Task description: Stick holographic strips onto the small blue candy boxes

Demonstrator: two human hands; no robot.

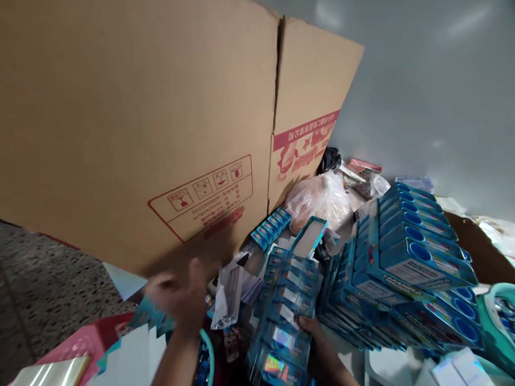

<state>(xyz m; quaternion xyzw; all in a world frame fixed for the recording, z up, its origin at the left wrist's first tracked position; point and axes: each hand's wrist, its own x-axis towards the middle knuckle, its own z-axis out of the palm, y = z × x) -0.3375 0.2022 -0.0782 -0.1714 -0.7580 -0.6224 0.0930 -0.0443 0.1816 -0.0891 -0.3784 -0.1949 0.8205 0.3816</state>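
My right hand (pixel 318 346) grips the right side of a long row of blue printed packs (pixel 283 345) with clear and shiny fronts, at the bottom centre. Some of its fingers are hidden beside the packs. To the left, my left hand (pixel 178 295) is raised in front of the cardboard box, slightly smeared by motion. Its thumb stands apart from the fingers, and nothing shows between them. Below that hand are white card pieces (pixel 133 361) and a pink basket (pixel 78 339). A silvery wrapper (pixel 228 297) lies between my hands.
A big cardboard box (pixel 128 108) fills the upper left. Blue display boxes (pixel 417 251) are stacked at right, near a teal basket (pixel 491 317) of small items and a white scale (pixel 388 372). Behind lie an open blue tray (pixel 309 238) and a plastic bag (pixel 321 201).
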